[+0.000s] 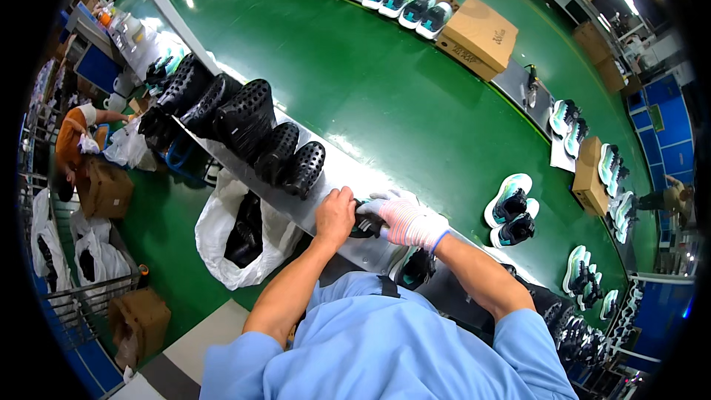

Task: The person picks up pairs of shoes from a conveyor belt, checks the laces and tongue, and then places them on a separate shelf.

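Observation:
In front of my body both hands close around a black and teal shoe (364, 224), most of it hidden by the fingers. My bare left hand (336, 215) grips its left side. On its right side is my right hand (409, 221), in a white and pink striped glove with grey fingers. Below the gloved hand, close to my shirt, another dark shoe (415, 267) stands on the metal ledge (355, 170). Left of my hands, several black shoe forms covered in round holes (248, 112) stand in a row along that ledge.
A white sack (215, 244) holding black items stands on the floor at left. Across the green belt (326, 59) are a brown box (481, 37) and several sneakers (396, 0). A pair of sneakers (511, 211) sits on the belt at right. A person in orange (72, 141) bends at far left.

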The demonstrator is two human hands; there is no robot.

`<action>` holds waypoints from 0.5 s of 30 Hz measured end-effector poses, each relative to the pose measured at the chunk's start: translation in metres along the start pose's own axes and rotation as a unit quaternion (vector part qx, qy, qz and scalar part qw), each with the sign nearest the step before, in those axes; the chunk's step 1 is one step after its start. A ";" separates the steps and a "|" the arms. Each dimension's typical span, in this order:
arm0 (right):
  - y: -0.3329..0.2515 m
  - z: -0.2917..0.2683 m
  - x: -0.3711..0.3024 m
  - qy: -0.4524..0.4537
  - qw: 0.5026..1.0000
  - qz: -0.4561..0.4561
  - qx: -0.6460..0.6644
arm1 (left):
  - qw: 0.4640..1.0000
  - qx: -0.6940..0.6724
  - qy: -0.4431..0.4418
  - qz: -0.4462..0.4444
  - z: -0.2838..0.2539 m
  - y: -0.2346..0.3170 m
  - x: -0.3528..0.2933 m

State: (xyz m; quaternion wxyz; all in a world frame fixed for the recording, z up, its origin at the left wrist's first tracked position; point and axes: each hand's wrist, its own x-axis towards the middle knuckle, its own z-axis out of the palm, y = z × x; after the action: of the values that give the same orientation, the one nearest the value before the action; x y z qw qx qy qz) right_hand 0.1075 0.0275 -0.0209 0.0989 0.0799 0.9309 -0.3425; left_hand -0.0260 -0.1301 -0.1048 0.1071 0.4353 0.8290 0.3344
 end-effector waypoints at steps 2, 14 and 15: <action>0.000 0.004 0.005 -0.002 1.000 0.010 0.012 | 1.000 -0.002 0.001 -0.016 0.002 0.003 0.000; 0.008 0.039 -0.009 0.107 0.990 0.030 0.081 | 0.988 -0.035 -0.100 0.110 -0.031 0.001 -0.010; 0.006 0.039 -0.010 0.113 0.990 0.026 0.075 | 0.986 -0.033 -0.086 0.141 -0.029 -0.003 -0.006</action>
State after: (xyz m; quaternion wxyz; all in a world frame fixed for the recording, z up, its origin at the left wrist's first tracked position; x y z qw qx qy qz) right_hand 0.1233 0.0059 -0.0518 -0.0043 0.1498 0.9051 -0.3978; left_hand -0.0380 -0.1494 -0.0860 0.1441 0.5715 0.7354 0.3343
